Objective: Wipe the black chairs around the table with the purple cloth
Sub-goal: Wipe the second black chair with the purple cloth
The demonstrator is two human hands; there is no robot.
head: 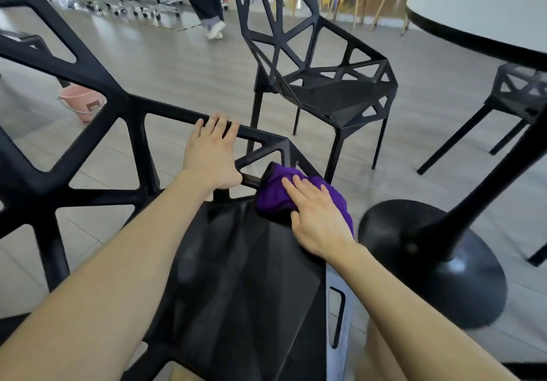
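Head view: right hand (pixel 319 223) presses the purple cloth (pixel 275 195) flat-fingered at the one o'clock corner of the chair (pixel 236 277), left hand (pixel 211 155) gripping its frame at ten o'clock.

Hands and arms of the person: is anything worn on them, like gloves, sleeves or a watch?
Nothing shows. The left hand and the right hand are bare, without gloves, rings or a watch. Both forearms are bare up to the frame's edge, with no sleeve, bracelet or marking in view.
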